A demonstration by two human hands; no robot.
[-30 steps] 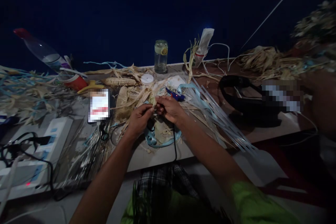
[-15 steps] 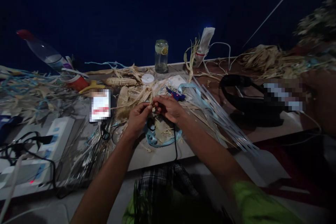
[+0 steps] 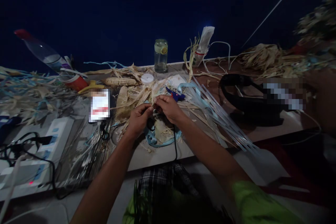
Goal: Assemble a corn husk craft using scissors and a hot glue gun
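Above the middle of the table, my left hand (image 3: 139, 119) and my right hand (image 3: 169, 108) meet with pinched fingertips. Between them is a pale piece of dried corn husk (image 3: 153, 98); its lower part is hidden by the fingers. Just behind my right hand lies a blue glue gun (image 3: 176, 94) with a small red light. More loose husk strips (image 3: 141, 97) spread to the left of the fingers. Under my wrists a light blue ribbon (image 3: 160, 143) curls around husk scraps on the table.
A phone (image 3: 99, 106) and a power strip (image 3: 54, 147) are on the left, near thin metal wires (image 3: 88, 157). Behind stand a glass jar (image 3: 161, 57) and a corn cob (image 3: 120, 81). Clear sticks (image 3: 225, 122) and a black stand (image 3: 252, 112) lie right.
My right hand's fingers have drawn into a tighter pinch on the husk, its knuckles shifting slightly. My left hand stays almost in place. The view has moved very slightly.
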